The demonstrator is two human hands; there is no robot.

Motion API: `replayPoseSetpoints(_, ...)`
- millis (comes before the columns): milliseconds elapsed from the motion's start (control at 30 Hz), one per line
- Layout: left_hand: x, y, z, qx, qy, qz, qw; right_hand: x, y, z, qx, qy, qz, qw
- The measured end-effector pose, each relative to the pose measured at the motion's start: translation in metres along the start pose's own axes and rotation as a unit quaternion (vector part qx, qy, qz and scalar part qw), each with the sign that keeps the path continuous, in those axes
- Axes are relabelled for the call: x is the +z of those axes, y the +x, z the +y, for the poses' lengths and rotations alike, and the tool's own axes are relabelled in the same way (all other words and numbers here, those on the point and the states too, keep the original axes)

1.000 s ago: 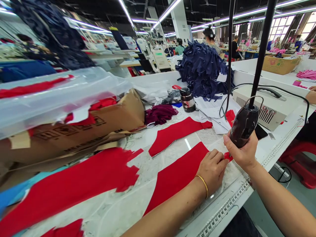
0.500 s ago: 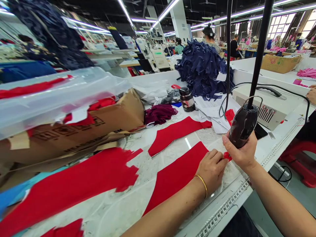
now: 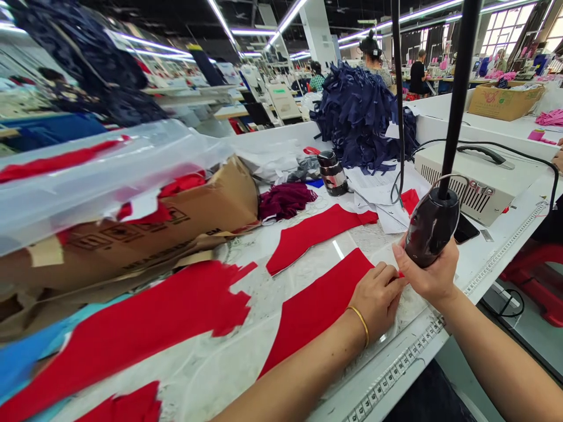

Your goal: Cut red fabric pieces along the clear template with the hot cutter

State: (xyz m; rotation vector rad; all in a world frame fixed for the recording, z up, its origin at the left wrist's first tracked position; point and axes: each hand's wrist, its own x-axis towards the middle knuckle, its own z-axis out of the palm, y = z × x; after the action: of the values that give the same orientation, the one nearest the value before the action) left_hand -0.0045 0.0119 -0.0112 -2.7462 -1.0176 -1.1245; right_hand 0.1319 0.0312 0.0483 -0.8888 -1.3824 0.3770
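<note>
My right hand (image 3: 428, 272) is wrapped round a dark hand-held tool (image 3: 431, 225) that hangs from a black pole and a cable, its tip down on the corner of a red fabric piece (image 3: 316, 308). Beside it, my left hand (image 3: 378, 299), with a gold bangle on the wrist, presses that corner of the red piece flat on the table, fingers curled down on the cloth. A second red piece (image 3: 316, 231) lies just beyond. A larger red piece (image 3: 132, 328) lies to the left.
A torn cardboard box (image 3: 145, 234) under a clear plastic sheet fills the left. A maroon cloth heap (image 3: 284, 202), a metal cup (image 3: 332, 173), papers, a navy fabric pile (image 3: 360, 117) and a beige machine box (image 3: 475, 181) stand behind. A ruler strip (image 3: 409, 366) runs along the table's edge. People work at far tables.
Both hands have stayed on the corner of the red piece; the tool has shifted only slightly. The view has tilted a little.
</note>
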Motion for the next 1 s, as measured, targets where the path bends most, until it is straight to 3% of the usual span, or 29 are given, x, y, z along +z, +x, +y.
replayPoseSetpoints(1000,-0.007,0.0,0.004,0.004,0.004,-0.049,0.999,-0.013,0.021,0.007,0.02,-0.009,0.011,1.0)
